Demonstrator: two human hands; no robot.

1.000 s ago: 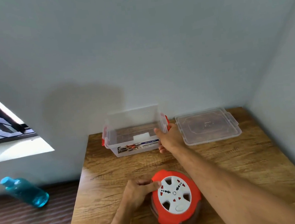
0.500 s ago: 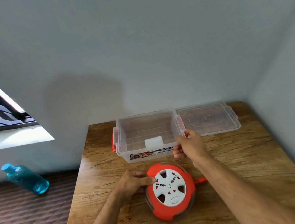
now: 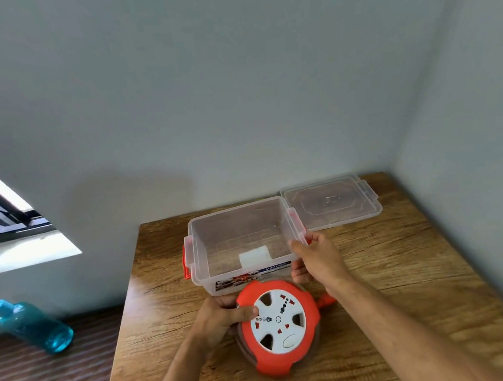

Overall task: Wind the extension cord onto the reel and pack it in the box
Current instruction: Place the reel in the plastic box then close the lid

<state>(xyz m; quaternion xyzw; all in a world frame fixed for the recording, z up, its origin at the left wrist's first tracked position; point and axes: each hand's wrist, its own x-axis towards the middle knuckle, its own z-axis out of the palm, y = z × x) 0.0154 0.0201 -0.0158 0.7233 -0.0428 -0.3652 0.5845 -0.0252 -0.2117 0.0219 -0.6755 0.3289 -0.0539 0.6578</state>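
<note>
The left hand [image 3: 223,315] grips the near-left edge of the reel [image 3: 280,326], its thumb lying across the orange rim onto the white face and its fingers curled round the side. The right hand [image 3: 317,258] holds the near-right corner of the box [image 3: 244,244], thumb over the rim beside the right orange latch and fingers wrapped round the outside wall, closed narrowly on the plastic. The reel lies flat on the table [image 3: 411,281] just in front of the box, its far edge touching or overlapping the box's front wall; I cannot tell which. An orange plug end sticks out at the reel's right. There is one reel, one open box, and one lid [image 3: 330,203], which lies flat just right of the box, behind the right hand. One blue bottle [image 3: 32,325] stands tilted on the floor, well left of the box.
</note>
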